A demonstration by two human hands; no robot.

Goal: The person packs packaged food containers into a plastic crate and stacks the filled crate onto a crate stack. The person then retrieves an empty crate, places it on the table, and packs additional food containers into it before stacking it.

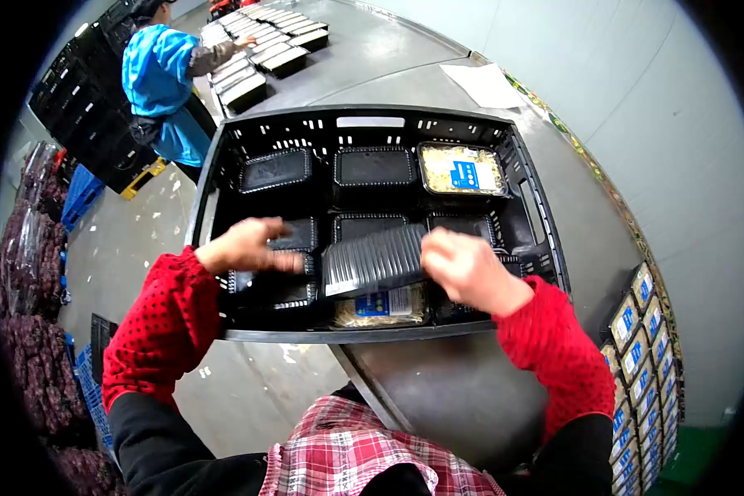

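A black crate (pixel 533 174) in front of me holds several black plastic food trays (pixel 374 168) turned bottom up. Two packs show their labelled faces: one pack of pale food (pixel 463 172) at the far right, another pack (pixel 380 304) at the near middle. Pinched at its right end by my right hand (pixel 471 269), a ribbed black tray (pixel 372 258) is tilted over the near middle pack. My left hand (pixel 260 245), slightly blurred, hovers with fingers apart over the trays on the left, holding nothing.
A person in a blue apron (pixel 159 74) reaches toward rows of packed trays (pixel 269 50) on the metal table (pixel 388 66). White paper (pixel 481 86) lies at back right. Stacked labelled packs (pixel 646 364) stand at right; purple-filled bags (pixel 37 248) are at left.
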